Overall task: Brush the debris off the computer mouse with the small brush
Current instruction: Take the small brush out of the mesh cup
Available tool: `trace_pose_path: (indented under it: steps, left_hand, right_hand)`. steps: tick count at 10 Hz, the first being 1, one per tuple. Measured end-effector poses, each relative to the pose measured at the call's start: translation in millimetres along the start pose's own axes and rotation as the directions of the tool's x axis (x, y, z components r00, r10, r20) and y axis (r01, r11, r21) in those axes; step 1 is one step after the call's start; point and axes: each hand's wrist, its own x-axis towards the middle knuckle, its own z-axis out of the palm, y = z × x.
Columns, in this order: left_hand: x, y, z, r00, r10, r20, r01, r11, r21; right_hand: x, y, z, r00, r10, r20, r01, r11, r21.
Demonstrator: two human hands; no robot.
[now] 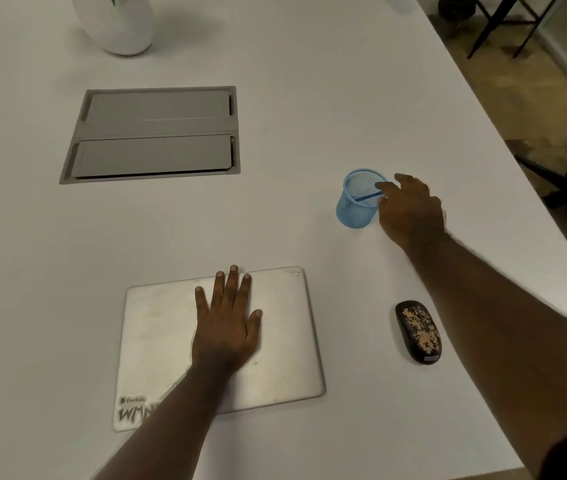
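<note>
Head view showed our right hand (pixel 410 209) open-fingered, reaching the thin blue brush handle (pixel 368 196) leaning in the blue mesh cup (pixel 356 209), seemingly light, best pinched at its top, our left hand (pixel 228 323) flat on the closed silver laptop (pixel 285 341).

The computer mouse (pixel 418 331) is black, mottled with tan speckled debris. Beyond the mouse, the mesh cup (pixel 358 199) is light blue and holds a darker blue brush handle (pixel 368 196). Left of the mouse, the closed laptop (pixel 275 341) is silver on a white table (pixel 310 116).
</note>
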Motion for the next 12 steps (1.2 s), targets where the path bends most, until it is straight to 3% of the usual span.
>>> trace_pose_path:
  steps: [2, 5, 7, 9, 10, 11, 12]
  left_hand:
    - [0, -1, 3, 1.000, 0.002, -0.011, -0.002, 1.000, -0.010]
    - [1, 0, 1, 1.000, -0.024, 0.016, 0.024, 0.999, -0.034]
    - [1, 0, -1, 0.999, -0.028, 0.029, 0.029, 0.999, -0.038]
    - [1, 2, -4, 0.998, -0.035, 0.050, 0.038, 0.998, -0.043]
    - [2, 1, -6, 0.998, -0.026, 0.058, 0.028, 0.999, -0.036]
    - [2, 2, -10, 0.998, -0.023, 0.065, 0.026, 0.999, -0.037]
    - [2, 5, -16, 0.997, -0.019, 0.075, 0.020, 1.000, -0.014]
  right_hand:
    - [34, 4, 3, 0.994, -0.025, 0.111, 0.046, 0.980, -0.195]
    - [59, -10, -3, 0.968, 0.092, 0.233, -0.026, 0.962, -0.271]
    - [62, -11, -6, 0.974, 0.076, 0.215, -0.010, 0.955, -0.295]
    - [52, -5, -28, 0.997, -0.030, 0.070, 0.045, 0.971, -0.236]
    - [38, 5, -51, 1.000, -0.022, 0.002, 0.022, 0.997, -0.078]
    - [16, 24, -75, 0.995, 0.064, -0.077, -0.041, 0.961, 0.273]
    - [-22, 49, -96, 0.960, 0.241, 0.141, -0.249, 0.511, 0.822]
